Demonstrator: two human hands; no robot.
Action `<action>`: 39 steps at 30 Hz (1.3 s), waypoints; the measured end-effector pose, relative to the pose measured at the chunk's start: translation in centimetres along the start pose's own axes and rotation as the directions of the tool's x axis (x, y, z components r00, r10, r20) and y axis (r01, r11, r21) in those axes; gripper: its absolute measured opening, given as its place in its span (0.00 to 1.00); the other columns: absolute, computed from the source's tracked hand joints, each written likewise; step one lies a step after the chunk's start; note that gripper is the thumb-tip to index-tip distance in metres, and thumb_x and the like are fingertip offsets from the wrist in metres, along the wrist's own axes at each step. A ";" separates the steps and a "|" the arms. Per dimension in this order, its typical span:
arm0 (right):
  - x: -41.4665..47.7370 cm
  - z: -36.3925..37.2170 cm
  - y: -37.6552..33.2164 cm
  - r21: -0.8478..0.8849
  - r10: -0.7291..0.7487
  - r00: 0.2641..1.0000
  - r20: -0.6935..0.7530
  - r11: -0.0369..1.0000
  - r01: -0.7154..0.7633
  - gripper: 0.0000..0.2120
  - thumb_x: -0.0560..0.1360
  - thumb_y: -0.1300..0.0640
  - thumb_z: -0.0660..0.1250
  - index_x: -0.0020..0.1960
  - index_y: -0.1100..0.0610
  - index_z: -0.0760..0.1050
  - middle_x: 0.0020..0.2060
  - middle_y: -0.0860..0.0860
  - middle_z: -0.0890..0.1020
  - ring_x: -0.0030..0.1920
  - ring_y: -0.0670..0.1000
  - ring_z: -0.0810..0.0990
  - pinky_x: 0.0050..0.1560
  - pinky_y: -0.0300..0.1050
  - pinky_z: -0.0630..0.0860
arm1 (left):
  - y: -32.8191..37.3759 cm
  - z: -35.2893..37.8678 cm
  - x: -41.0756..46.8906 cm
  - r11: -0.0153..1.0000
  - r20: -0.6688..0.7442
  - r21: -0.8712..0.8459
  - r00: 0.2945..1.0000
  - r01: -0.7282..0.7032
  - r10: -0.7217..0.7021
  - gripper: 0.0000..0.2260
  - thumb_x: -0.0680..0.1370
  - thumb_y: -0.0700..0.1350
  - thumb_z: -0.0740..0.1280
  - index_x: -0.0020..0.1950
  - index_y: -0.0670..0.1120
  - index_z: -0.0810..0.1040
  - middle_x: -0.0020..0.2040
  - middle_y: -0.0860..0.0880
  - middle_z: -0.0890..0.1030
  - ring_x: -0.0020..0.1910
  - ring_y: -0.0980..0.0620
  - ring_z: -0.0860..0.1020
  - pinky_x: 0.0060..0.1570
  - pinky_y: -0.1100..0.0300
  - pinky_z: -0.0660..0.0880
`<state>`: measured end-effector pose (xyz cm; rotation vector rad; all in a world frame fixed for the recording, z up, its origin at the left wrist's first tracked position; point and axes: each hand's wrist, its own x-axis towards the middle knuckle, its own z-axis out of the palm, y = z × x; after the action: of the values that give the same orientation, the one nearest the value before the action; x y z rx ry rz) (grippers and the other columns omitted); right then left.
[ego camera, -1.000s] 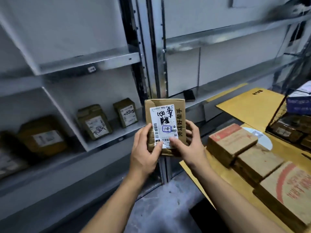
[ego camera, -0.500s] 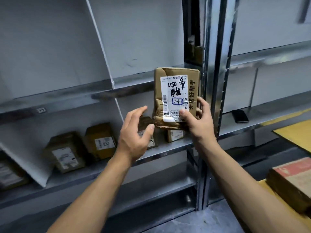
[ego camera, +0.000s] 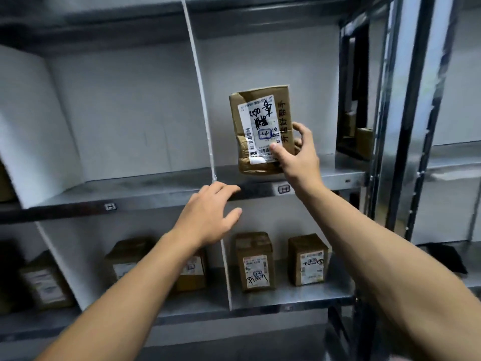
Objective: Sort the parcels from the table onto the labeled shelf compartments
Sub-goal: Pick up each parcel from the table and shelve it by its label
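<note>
As right hand [ego camera: 299, 158] grips parcel [ego camera: 260, 121], left hand [ego camera: 208, 212] below

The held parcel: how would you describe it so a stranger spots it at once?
On the upper metal shelf, right of the white divider, the right hand holds the parcel upright. It is alone in that compartment, crumpled, with big black handwriting and a boxed 1-4 on its label.

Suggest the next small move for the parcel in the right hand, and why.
Probably ease the parcel back and set it down on the upper shelf, then let go. The right hand grips it upright at that shelf's front lip, right of the divider. Its boxed mark reads 1-4, and the edge tag just below looks the same. The left hand is open.
</note>
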<state>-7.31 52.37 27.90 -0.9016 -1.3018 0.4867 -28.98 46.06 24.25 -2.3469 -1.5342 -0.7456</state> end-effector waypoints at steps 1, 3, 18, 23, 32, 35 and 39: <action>0.7 0.6 0.4 -0.028 -0.010 1.000 0.020 1.000 0.010 0.29 0.70 0.41 0.73 0.68 0.39 0.66 0.59 0.46 0.81 0.59 0.49 0.81 0.60 0.58 0.79 | -0.2 0.0 0.3 1.000 -0.014 -0.011 1.000 0.008 -0.008 0.22 0.79 0.57 0.62 0.73 0.55 0.68 0.68 0.54 0.71 0.66 0.52 0.69 0.66 0.52 0.68; 1.7 1.7 1.2 -0.069 -0.015 0.999 0.049 0.997 0.018 0.30 0.72 0.44 0.73 0.70 0.43 0.66 0.60 0.46 0.80 0.60 0.50 0.80 0.62 0.58 0.78 | -0.7 0.3 0.5 0.999 -0.021 -0.025 1.000 0.022 -0.022 0.21 0.79 0.56 0.62 0.72 0.55 0.69 0.66 0.55 0.72 0.65 0.53 0.69 0.66 0.52 0.68; 4.0 3.6 3.3 -0.247 0.025 0.983 0.184 0.969 0.022 0.32 0.77 0.46 0.71 0.76 0.46 0.60 0.65 0.50 0.79 0.63 0.54 0.78 0.59 0.44 0.72 | -2.7 2.0 1.8 0.988 -0.076 -0.142 0.995 0.055 -0.066 0.19 0.78 0.55 0.61 0.68 0.52 0.76 0.59 0.58 0.73 0.59 0.57 0.69 0.64 0.54 0.67; 3.6 3.7 4.0 -0.273 0.032 0.982 0.184 0.962 0.020 0.34 0.75 0.48 0.74 0.75 0.44 0.61 0.62 0.49 0.81 0.62 0.52 0.79 0.62 0.44 0.73 | -2.4 2.3 2.2 0.988 -0.103 -0.150 0.994 0.029 -0.045 0.21 0.77 0.56 0.59 0.67 0.52 0.77 0.58 0.59 0.73 0.58 0.59 0.69 0.64 0.54 0.67; 3.9 3.6 4.2 -0.306 0.040 0.982 0.182 0.952 0.018 0.35 0.74 0.48 0.75 0.76 0.44 0.61 0.63 0.52 0.80 0.63 0.54 0.78 0.61 0.44 0.71 | -2.8 2.2 1.7 1.000 -0.085 0.016 0.996 0.027 -0.026 0.19 0.79 0.53 0.62 0.70 0.53 0.72 0.63 0.56 0.73 0.62 0.54 0.69 0.64 0.54 0.66; 3.7 4.3 4.2 -0.342 0.034 0.984 0.173 0.939 0.028 0.35 0.75 0.48 0.74 0.76 0.45 0.60 0.62 0.53 0.81 0.62 0.56 0.79 0.63 0.49 0.74 | -3.0 2.1 1.4 0.995 -0.067 0.092 0.998 0.028 -0.022 0.20 0.79 0.54 0.61 0.71 0.53 0.70 0.64 0.55 0.72 0.62 0.53 0.69 0.64 0.54 0.66; 3.7 4.9 4.6 -0.386 0.042 0.988 0.147 0.922 0.018 0.35 0.75 0.45 0.73 0.74 0.40 0.57 0.61 0.53 0.81 0.60 0.59 0.80 0.62 0.58 0.77 | -3.1 1.9 1.0 0.989 -0.039 0.141 0.999 0.040 -0.035 0.21 0.79 0.55 0.60 0.72 0.53 0.68 0.67 0.55 0.71 0.64 0.53 0.69 0.65 0.54 0.65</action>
<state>-10.31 59.26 26.58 -1.2194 -1.5660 0.3149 -30.94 49.04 23.00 -2.1966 -1.5658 -0.6610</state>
